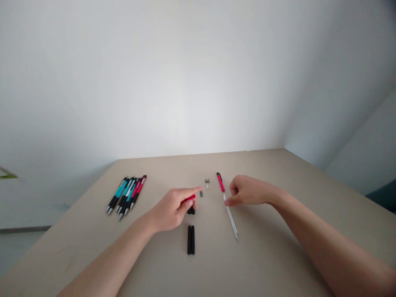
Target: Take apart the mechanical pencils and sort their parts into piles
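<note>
My left hand (177,208) pinches a red pen barrel (189,198) between thumb and fingers, its index finger stretched toward small metal parts (201,194). Black pen pieces (191,210) lie just under its fingertips. My right hand (243,192) has curled fingers, and its thumb touches the upper part of white refills (231,218) lying side by side. Whether it grips one is hidden. Just beyond the refills rests a red barrel with a black clip end (220,182). Nearer to me, two black grips (191,240) lie parallel.
Several assembled pens (126,196), turquoise, white and red with black grips, lie in a group at the left of the beige table (161,264). Small silver tips (207,180) and a tiny white piece (207,186) sit near the middle. A pale wall stands behind.
</note>
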`<action>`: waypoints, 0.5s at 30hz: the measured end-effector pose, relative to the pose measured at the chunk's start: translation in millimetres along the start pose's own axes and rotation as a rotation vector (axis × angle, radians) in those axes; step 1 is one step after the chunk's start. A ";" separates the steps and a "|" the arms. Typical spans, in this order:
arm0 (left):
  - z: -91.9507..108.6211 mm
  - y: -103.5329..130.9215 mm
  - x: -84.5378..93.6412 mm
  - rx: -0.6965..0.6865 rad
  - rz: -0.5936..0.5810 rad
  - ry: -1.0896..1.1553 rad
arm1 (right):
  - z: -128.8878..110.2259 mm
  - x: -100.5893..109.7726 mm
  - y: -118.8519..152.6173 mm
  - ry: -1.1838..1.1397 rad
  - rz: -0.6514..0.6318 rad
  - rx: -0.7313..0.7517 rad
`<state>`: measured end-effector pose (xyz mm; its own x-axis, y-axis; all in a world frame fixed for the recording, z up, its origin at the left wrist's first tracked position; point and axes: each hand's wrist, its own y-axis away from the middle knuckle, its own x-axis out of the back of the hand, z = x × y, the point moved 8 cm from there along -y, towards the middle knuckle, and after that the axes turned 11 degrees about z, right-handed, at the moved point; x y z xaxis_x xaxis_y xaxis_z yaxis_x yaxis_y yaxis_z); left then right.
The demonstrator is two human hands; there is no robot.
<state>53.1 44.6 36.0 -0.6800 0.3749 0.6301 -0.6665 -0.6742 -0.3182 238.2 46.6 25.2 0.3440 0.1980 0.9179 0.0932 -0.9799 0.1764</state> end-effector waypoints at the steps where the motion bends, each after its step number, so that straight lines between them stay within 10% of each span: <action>1: -0.2 0.3 -0.4 0.000 -0.005 -0.003 | 2.4 0.3 -1.5 0.007 0.017 -0.014; 15: 0.9 -1.4 2.4 0.001 0.018 -0.023 | 16.0 -10.6 -9.2 -0.003 -0.017 -0.091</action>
<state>52.7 45.9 38.6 -0.6845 0.3478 0.6407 -0.6540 -0.6812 -0.3289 248.6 53.9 8.2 0.3455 0.2145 0.9136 0.0135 -0.9745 0.2238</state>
